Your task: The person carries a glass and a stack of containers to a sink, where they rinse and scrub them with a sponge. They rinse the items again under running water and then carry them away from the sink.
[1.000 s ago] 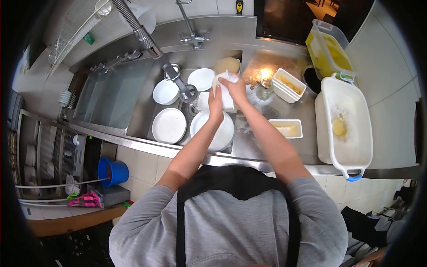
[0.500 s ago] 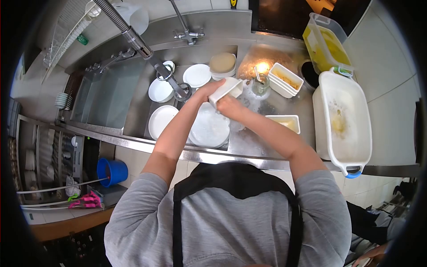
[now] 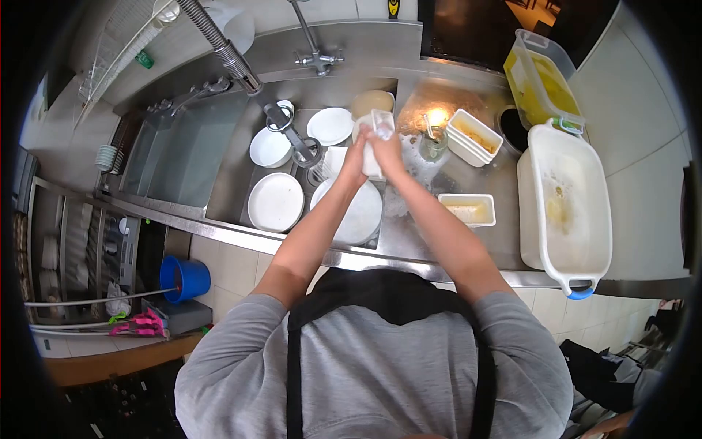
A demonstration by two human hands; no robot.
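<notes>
White container (image 3: 382,118): in the head view I see it between both hands, above the sink (image 3: 230,192), near the basin's right edge. My left hand (image 3: 354,159) is curled around its side; my right hand (image 3: 387,151) touches it, but blur means I can't tell how its fingers close. A large plate (image 3: 360,219) lies below; a glass jar (image 3: 433,148) stands right, on the surface (image 3: 420,238).

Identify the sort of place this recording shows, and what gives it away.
Most likely the dishwashing area of a commercial kitchen. There is a long steel sink, a coiled spray hose hanging over it, and several white dishes in its basin.
</notes>
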